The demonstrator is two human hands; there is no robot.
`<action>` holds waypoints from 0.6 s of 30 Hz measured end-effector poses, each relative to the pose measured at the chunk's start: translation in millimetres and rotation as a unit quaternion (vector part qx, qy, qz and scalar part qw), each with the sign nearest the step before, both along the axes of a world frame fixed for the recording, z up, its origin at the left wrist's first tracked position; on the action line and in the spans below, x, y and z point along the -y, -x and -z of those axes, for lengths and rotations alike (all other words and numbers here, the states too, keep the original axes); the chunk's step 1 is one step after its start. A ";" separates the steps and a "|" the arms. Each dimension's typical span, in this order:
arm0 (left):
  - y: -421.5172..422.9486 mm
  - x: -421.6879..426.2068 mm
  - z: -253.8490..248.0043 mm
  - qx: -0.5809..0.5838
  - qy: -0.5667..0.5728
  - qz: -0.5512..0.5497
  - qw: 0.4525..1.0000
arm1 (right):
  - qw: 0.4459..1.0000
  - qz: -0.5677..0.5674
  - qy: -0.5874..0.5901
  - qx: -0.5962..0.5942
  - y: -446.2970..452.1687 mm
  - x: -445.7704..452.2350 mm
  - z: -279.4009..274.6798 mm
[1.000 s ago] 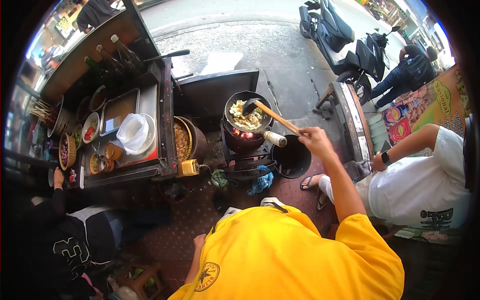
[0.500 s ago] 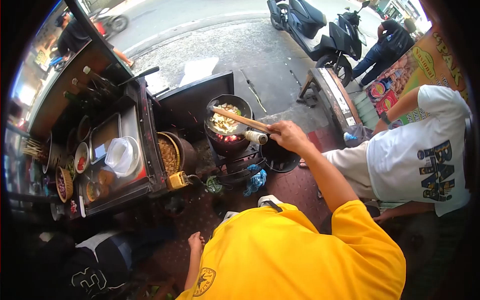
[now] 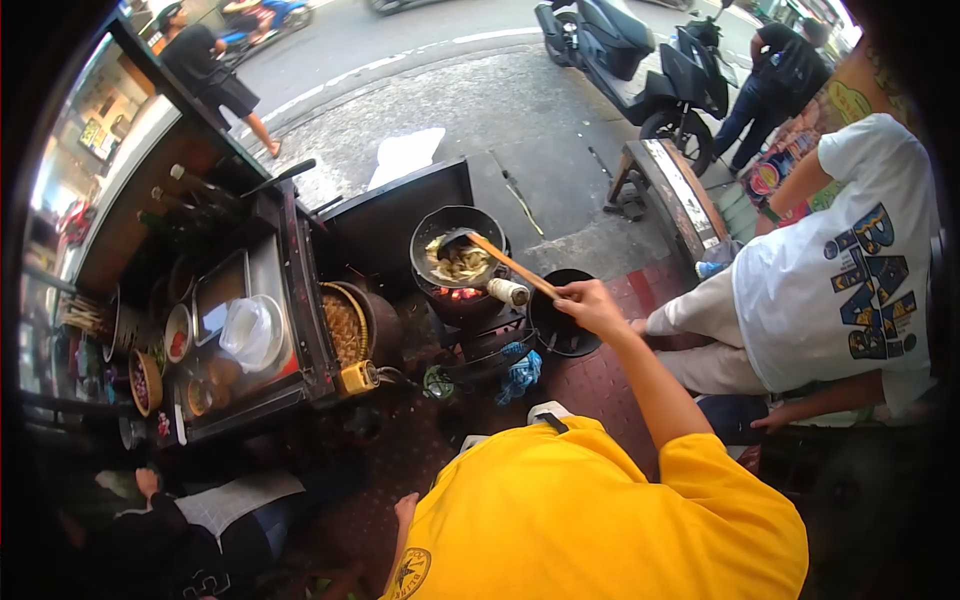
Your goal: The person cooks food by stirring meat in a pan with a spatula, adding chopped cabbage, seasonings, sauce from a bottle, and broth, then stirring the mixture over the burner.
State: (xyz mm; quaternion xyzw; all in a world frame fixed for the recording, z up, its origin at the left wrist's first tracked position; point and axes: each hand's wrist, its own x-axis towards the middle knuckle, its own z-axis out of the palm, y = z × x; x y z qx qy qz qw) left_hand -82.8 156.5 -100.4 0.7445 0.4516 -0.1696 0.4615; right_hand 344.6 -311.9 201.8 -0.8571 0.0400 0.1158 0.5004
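My right hand is closed round the wooden handle of a spatula. The spatula's dark head rests among pale, sliced food in a black wok. The wok sits over glowing coals in a stove, and its cloth-wrapped handle points toward my right hand without being gripped. My left hand hangs low beside my yellow shirt, away from the stove. Its fingers look loosely curled, with nothing visible in them, though part of the hand is hidden.
Left of the stove stands a cart with a metal tray, a plastic bag, bowls and bottles. A second dark pan and a blue cloth are near the stove. A person in a white shirt sits at right.
My right hand has moved slightly down and right. The spatula's head has gone from the wok's left rim to the middle of the food. My left hand shows less beside my shirt.
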 end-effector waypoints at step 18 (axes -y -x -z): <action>-79.3 96.0 -146.0 -0.031 0.091 -0.192 0.977 | 0.978 -0.096 0.166 0.086 -5.9 6.6 -39.6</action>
